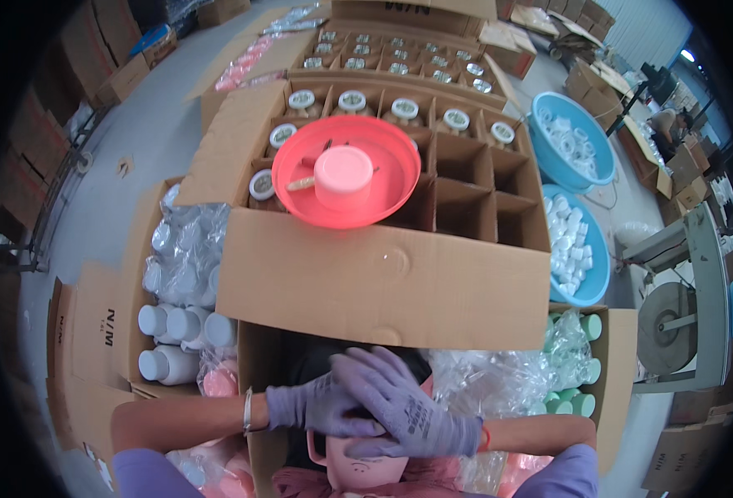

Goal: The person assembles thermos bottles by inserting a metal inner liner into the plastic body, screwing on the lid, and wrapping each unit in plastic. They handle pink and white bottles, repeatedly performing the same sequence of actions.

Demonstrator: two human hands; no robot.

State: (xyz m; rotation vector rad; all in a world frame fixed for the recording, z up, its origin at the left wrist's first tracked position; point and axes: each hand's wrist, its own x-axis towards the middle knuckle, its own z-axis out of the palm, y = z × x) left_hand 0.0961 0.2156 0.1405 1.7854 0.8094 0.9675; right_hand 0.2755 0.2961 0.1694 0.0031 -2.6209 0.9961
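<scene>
A pink mug (358, 471) with a side handle and a small dark face drawn on it stands close against my body. My left hand (325, 407), in a purple-grey glove, is closed over the mug's upper part with its fingers curled. Across it lies my right hand (408, 411), gloved alike and closed over the mug's top, its thumb along the near side. Both hands overlap and hide the mug's rim. Beyond them, a pink basin (296, 195) with an upturned pink cup (343, 174) in its middle rests on a divided carton (383, 274).
Jars with white lids (352, 101) fill several carton cells. At left, a box holds pale blue bottles (167, 365); at right lie green bottles (578, 404) and plastic wrap (491, 378). Two blue tubs (603, 266) hold white parts. A grey metal frame with a wheel (669, 328) stands farther right.
</scene>
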